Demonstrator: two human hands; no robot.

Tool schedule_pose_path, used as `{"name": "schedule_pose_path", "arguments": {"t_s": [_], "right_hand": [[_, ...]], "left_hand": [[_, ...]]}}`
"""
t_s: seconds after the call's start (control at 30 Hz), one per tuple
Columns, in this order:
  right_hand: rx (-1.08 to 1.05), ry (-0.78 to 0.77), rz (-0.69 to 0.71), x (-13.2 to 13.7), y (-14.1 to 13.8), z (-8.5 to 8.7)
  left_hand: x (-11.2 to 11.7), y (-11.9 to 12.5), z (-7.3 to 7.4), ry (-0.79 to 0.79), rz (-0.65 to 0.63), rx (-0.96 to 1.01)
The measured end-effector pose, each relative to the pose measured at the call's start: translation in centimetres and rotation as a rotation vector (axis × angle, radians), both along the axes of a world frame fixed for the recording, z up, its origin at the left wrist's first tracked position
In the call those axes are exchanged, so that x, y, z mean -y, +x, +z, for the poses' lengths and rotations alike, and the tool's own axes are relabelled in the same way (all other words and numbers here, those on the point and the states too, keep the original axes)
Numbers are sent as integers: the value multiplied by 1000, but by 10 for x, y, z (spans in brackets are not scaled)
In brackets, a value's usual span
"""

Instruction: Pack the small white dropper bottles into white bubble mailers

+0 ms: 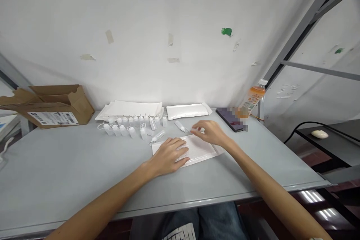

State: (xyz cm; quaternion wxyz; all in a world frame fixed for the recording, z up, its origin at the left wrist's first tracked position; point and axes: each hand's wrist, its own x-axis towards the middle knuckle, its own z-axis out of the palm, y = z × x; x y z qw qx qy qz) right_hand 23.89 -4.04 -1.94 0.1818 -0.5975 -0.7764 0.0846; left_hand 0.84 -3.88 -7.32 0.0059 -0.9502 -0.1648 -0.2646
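Two bare hands work at the centre of the frame over a white padded envelope (201,150), which lies flat on the grey worktop (84,180). The left hand (170,154) rests palm down on the envelope's left part, its fingers spread and closed around nothing. The right hand (207,133) is at the envelope's far edge, right of the frame's centre; its fingers are loosely bent, with a narrow gap between thumb and forefinger and nothing seen in it. Whether its fingertips touch the envelope cannot be told.

Just left of the right hand's fingertips, a small white bottle (179,125) lies on its side with a looped cord. A second bottle (158,136) lies near the envelope's upper left corner. Left of centre, a group of similar bottles (123,130) stands in uneven rows, in front of a stack of white envelopes (132,108) by the wall. Another envelope (188,111) lies beside that stack, to its right.

An open cardboard box (57,105) stands at the left of the frame. Toward the right, a dark phone (229,117) lies near a bottle of orange drink (255,93). At the far right, a pale mouse (320,134) rests on a dark surface (334,142).
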Motion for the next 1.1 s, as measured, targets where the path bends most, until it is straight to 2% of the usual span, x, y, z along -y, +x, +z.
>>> {"name": "schedule_pose_path", "arguments": {"t_s": [0.13,0.23,0.3,0.4,0.53,0.67,1.1], "right_hand": [[78,5,-75,-41,-32,-15],[91,12,-80,-54,-39,-24],[-16,24,-61,-53,-28,-23],[-323,25,-27,-44,5,-14],[-594,-181,-37,-22,44,-4],[-553,-394,21,-9,54,-5],[-434,-537,41,-5,75,4]], "left_hand": [[-1,-3,3,-10,1,5],[-3,-7,5,-13,23,2],[-6,-9,6,-6,59,2],[-8,-10,4,10,151,-10],[-5,-5,-1,-32,248,-41],[0,1,-3,-156,274,-17],[2,4,-8,-241,277,262]]}}
